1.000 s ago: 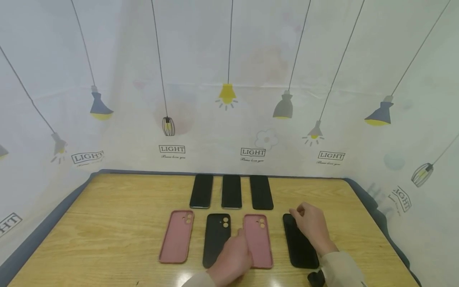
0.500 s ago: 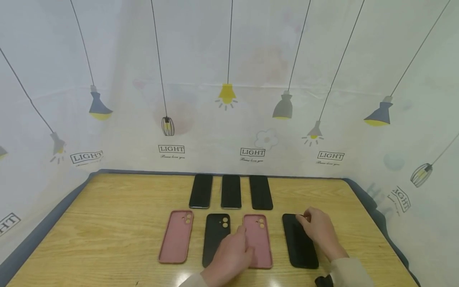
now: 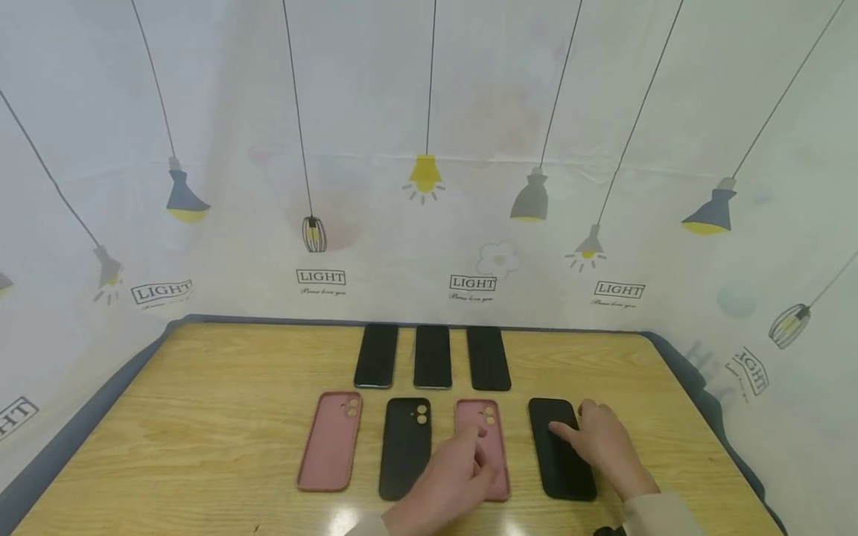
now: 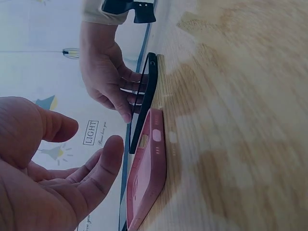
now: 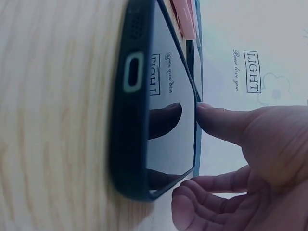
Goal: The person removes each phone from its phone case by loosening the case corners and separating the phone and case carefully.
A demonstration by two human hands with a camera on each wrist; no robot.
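Observation:
A phone in a black case (image 3: 553, 461) lies screen up on the table at the right. My right hand (image 3: 606, 447) is over it, thumb above the glass and fingers by its right edge. In the right wrist view the thumb tip (image 5: 204, 113) and its reflection show on the screen; whether it touches I cannot tell. My left hand (image 3: 449, 473) hovers over a pink phone case (image 3: 499, 447), fingers loosely bent, holding nothing, and hides part of it. Left of that hand lie a black phone case (image 3: 402, 447) and another pink phone case (image 3: 330, 443).
Along the back of the wooden table (image 3: 201, 417) three black phones lie in a row: a left one (image 3: 377, 356), a middle one (image 3: 433, 357) and a right one (image 3: 488, 359). Behind them hangs a white cloth (image 3: 375, 246) printed with lamps.
My right hand has moved from the phone's top edge to its right side, thumb now over the screen. The left hand has shifted slightly right over the pink case, fingers more bent.

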